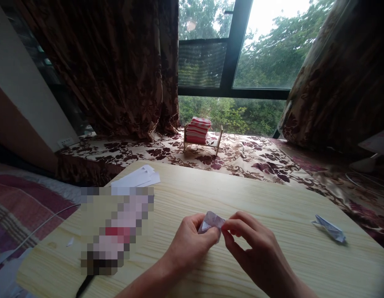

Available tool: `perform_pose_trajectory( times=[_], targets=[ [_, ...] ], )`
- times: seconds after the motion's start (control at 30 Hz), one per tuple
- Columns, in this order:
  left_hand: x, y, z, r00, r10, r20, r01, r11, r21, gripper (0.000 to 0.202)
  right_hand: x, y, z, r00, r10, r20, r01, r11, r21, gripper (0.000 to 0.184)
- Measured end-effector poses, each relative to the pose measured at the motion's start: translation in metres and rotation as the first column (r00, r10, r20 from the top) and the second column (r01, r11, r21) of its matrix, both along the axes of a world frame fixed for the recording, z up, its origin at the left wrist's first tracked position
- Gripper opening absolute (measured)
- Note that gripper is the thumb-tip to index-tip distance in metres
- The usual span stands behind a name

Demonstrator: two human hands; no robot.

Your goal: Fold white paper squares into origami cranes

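Wood-grain table [186, 190] | folded paper [213, 219] between left hand [192, 240] and right hand [257, 240] | both hands pinching it

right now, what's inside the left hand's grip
The left hand holds folded paper; its upper part shows, but whatever that hand covers can't be seen.

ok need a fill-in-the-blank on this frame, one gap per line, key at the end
1. The left hand and right hand both touch a small folded piece of ____.
2. Another folded piece lies toward the table's ____ edge, as pictured.
3. Flat white strips lie near its far ____ corner.
4. Trees show through the ____ between the curtains.

Missing words: paper; right; left; window.
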State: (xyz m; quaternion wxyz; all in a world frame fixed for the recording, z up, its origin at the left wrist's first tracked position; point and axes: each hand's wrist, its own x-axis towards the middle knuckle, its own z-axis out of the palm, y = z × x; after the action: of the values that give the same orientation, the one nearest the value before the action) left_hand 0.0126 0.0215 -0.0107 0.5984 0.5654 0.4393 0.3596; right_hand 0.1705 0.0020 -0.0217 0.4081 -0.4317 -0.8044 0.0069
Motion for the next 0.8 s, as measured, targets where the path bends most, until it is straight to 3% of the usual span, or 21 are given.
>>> perform_pose_trajectory(
  times=[0.2,0.6,0.8],
  targets=[
    [0.0007,-0.0006,0.0025,0.998,-0.007,0.066,0.007,1.000,0.013,0.013,0.0002,-0.0002,-0.0054,0.995,0.011,-0.098,-0.022,0.993,-0.117,0.010],
    [-0.0010,-0.0005,-0.0036,0.999,0.011,0.030,-0.012,1.000,0.022,0.015,-0.0013,0.0016,-0.0037,0.999,-0.013,0.044,0.011,0.999,0.048,0.012],
    [-0.0007,0.0014,-0.0028,0.999,0.037,0.020,-0.037,0.999,-0.009,0.014,0.0006,0.0017,-0.0044,0.987,0.014,0.162,-0.032,0.994,0.106,0.013]
  ],
)
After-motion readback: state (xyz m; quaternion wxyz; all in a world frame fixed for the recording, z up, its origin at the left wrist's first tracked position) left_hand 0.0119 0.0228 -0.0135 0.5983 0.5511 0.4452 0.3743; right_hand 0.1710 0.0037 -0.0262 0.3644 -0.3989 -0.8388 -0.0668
